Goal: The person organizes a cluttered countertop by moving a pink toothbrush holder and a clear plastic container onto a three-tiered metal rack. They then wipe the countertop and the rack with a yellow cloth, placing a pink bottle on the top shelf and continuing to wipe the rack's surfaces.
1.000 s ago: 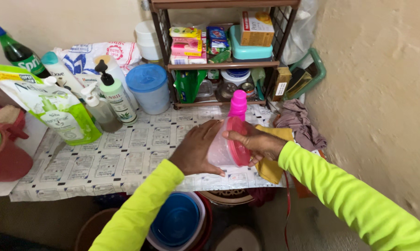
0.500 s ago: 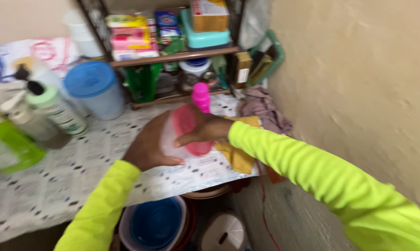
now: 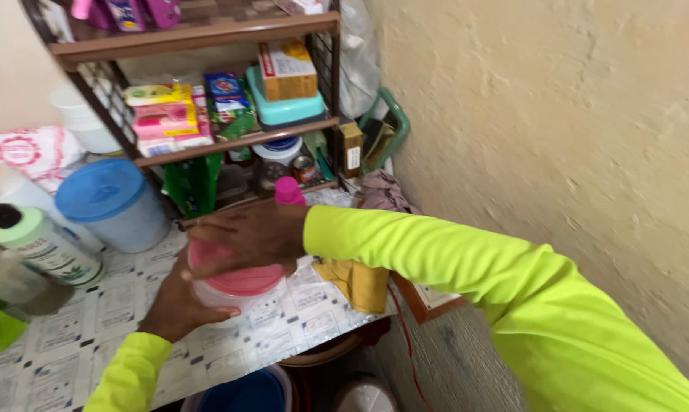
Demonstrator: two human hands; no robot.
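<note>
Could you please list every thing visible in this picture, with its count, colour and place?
plastic container: 1, clear with pink lid, on the table, between both hands
table cover: 1, white with printed pattern, over the table
round tub: 1, pale with blue lid, left of the rack
pump bottle: 1, white with green collar, far left
pink bottle: 1, cap showing behind the right hand
yellow cloth: 1, at the table edge
rack: 1, brown shelves, holding boxes and a teal container
wall: beige, right
left hand: grip around the container's side
right hand: flat on the lid
</note>
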